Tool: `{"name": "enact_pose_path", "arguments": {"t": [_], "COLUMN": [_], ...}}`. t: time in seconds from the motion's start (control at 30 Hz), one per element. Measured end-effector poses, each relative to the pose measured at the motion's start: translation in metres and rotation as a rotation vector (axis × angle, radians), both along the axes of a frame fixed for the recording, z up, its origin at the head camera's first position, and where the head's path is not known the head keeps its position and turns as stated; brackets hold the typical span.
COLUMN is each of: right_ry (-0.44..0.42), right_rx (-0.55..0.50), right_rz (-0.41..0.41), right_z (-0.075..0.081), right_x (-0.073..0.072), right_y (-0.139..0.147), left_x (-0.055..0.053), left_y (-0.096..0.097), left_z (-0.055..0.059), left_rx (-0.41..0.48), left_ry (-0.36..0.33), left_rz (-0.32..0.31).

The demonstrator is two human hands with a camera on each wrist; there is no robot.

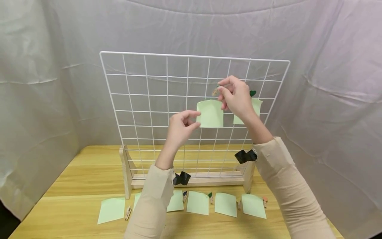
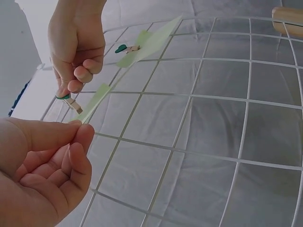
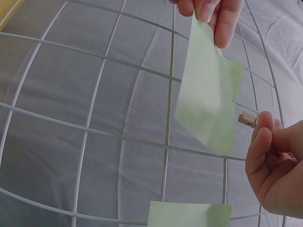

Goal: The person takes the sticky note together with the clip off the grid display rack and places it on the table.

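My left hand [image 1: 182, 127] pinches the left edge of a pale green paper note [image 1: 211, 114], holding it against the white wire grid [image 1: 177, 87]. Above the note's top edge, my right hand [image 1: 235, 96] pinches a small wooden clothespin [image 1: 214, 91] with a green decoration [image 2: 63, 97]. In the right wrist view the clothespin's tip [image 3: 247, 119] is near the note but apart from it. A second green note [image 1: 256, 108] hangs to the right on the grid, under a clothespin with a green heart [image 1: 252, 93]; my right hand partly hides this note.
Along the table's front lies a row of green notes [image 1: 198, 203] with small clothespins [image 1: 128, 213] between them. The grid stands in a wooden base [image 1: 188, 182]. Grey cloth [image 1: 191, 26] hangs behind and at both sides. My left sleeve covers part of the row.
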State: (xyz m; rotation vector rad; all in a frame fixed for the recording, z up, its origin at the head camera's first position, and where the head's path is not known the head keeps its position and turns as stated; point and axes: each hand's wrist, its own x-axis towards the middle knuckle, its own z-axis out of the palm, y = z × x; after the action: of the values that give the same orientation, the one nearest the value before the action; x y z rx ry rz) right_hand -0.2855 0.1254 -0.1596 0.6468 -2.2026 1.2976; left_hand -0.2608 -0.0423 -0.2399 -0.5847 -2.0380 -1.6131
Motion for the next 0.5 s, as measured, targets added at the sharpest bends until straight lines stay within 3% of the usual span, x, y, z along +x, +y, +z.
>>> {"name": "enact_pose_path", "arguments": {"t": [0.3,0.5], "right_ry": [0.011,0.023], "right_rx": [-0.042,-0.050], "right_rz": [0.034,0.058], "right_z": [-0.008,-0.014], "right_x": [0.001,0.005], "right_y": [-0.001,0.000], "left_x": [0.007,0.012], "left_y": [-0.006,-0.010], "left_z": [-0.010,-0.018], "left_rx": [0.015,0.023], "left_ry": [-0.018,0.016], "left_rz": [0.000,-0.009]}}
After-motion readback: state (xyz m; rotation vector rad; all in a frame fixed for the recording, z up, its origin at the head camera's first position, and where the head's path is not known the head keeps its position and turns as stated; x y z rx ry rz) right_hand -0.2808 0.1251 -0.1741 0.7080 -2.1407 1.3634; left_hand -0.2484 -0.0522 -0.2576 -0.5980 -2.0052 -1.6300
